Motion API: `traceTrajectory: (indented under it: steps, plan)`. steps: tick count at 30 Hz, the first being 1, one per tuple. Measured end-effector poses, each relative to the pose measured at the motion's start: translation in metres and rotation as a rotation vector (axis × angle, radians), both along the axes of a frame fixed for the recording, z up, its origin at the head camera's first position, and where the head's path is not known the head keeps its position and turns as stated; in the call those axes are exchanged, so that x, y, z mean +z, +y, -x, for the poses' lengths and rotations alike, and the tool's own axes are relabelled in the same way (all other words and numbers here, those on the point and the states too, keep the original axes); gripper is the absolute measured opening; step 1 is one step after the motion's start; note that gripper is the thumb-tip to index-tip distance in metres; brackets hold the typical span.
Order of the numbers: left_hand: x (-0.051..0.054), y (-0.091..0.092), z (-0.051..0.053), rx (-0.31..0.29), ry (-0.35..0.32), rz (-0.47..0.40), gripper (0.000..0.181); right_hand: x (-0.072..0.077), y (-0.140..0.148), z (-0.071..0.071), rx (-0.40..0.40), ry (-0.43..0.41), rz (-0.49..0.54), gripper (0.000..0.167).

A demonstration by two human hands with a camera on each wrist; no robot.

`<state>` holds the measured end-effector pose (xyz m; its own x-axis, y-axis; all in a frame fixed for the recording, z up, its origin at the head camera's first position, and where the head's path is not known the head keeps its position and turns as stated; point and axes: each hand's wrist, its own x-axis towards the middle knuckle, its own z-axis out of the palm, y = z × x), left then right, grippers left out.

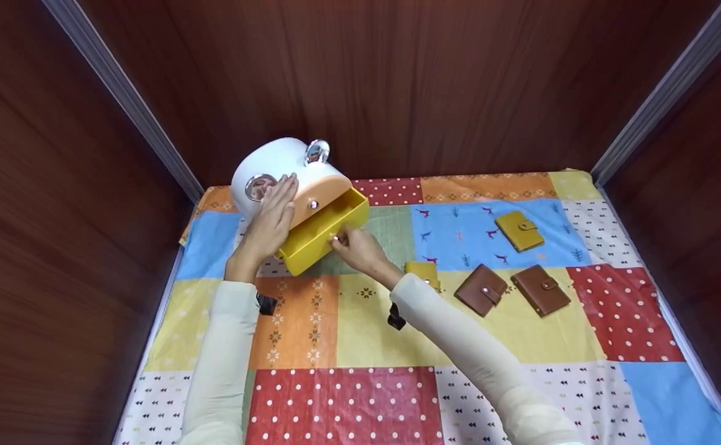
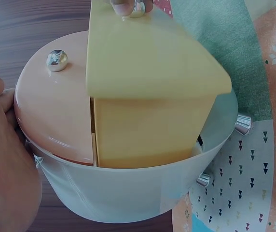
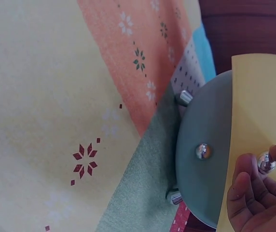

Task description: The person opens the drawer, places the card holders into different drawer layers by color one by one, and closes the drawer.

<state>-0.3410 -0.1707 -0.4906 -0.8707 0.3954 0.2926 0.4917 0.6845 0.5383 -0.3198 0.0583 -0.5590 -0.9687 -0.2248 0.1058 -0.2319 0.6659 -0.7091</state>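
Observation:
A small white rounded drawer cabinet (image 1: pixel 277 157) stands at the back left, with an orange upper drawer (image 1: pixel 320 193), a grey-green lower drawer (image 3: pixel 203 121) and short metal legs. Its yellow middle drawer (image 1: pixel 329 232) is pulled well out; the part of its inside that shows in the head view looks bare. My left hand (image 1: pixel 267 222) rests on the cabinet's top and side, fingers extended, beside the oval metal-rimmed window (image 1: pixel 260 186). With thumb and fingers my right hand (image 1: pixel 360 248) pinches the yellow drawer's round metal knob (image 3: pixel 266 162).
To the right lie two yellow snap-strap cases (image 1: pixel 519 230), one partly behind the right forearm, and two brown snap-strap cases (image 1: pixel 481 290); wallets or notebooks, I cannot tell. A patchwork cloth (image 1: pixel 385 395) covers the table. Dark wood panels (image 1: pixel 397 93) enclose the back and sides.

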Motion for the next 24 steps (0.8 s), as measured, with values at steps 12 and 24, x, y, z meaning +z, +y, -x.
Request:
traceTrajectory:
  steps: [12, 24]
  plan:
    - [0.0, -0.001, 0.001, -0.004, -0.015, 0.014, 0.055, -0.003, 0.012, -0.012, -0.01, -0.025, 0.009, 0.026]
    - [-0.001, -0.001, 0.0, -0.012, -0.02, 0.01, 0.055, -0.006, 0.022, -0.026, 0.008, -0.008, 0.025, 0.025]
